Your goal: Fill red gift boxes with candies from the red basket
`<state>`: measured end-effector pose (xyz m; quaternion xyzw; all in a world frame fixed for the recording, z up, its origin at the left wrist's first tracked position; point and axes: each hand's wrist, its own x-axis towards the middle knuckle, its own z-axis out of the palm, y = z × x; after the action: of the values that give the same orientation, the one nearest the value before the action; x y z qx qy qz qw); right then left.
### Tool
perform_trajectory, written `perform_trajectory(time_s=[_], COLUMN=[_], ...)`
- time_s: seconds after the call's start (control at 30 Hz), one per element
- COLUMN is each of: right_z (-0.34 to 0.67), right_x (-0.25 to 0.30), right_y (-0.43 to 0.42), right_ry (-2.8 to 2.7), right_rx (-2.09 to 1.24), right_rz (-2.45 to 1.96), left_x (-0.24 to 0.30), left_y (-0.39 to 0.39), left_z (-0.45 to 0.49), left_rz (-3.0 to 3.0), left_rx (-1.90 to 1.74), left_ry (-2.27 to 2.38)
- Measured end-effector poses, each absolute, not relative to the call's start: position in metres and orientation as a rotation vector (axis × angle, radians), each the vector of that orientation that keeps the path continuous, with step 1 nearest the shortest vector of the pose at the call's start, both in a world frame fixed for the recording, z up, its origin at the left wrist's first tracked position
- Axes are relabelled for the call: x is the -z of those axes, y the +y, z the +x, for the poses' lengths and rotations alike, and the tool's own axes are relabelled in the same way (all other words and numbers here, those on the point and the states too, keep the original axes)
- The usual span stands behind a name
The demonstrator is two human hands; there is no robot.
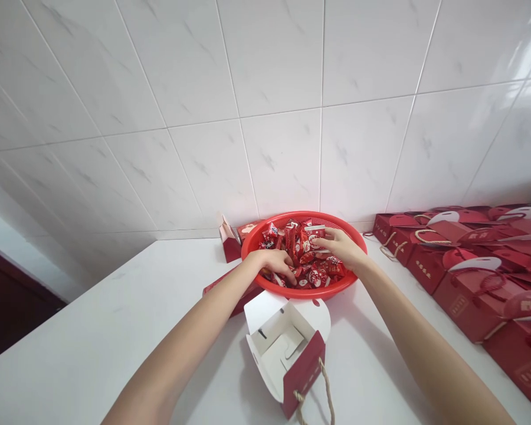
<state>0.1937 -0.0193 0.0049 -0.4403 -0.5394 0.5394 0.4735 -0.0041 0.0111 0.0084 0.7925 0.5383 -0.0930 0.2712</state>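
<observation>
A round red plastic basket (254, 241) stands near the tiled wall, filled with several red-wrapped candies (312, 273). Both my hands reach into it. My left hand (278, 263) lies palm down on the candies at the basket's left side, fingers curled onto them. My right hand (338, 245) is over the right side and pinches a red and white candy packet (315, 231) between fingers and thumb. In front of the basket an open red gift box (287, 348) with a white inside and a rope handle stands on the white counter (115, 330).
Several closed red gift boxes (469, 277) with rope handles fill the counter's right side up to the wall. A flat unfolded red box (229, 238) leans at the basket's left, another lies under my left forearm. The counter's left edge drops to a dark floor.
</observation>
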Motion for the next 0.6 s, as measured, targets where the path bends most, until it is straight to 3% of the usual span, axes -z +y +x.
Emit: perform_trajectory(time_s=[0.6], right_z=[0.1955], right_x=[0.0006], right_y=[-0.0169], right_ry=[-1.379], right_rx=[-1.337], right_rz=[-1.034], left_x=[-0.0046], left_y=[0.0114], left_z=[-0.0088], left_rz=[2.136], left_rx=[-0.384], left_ry=[0.979])
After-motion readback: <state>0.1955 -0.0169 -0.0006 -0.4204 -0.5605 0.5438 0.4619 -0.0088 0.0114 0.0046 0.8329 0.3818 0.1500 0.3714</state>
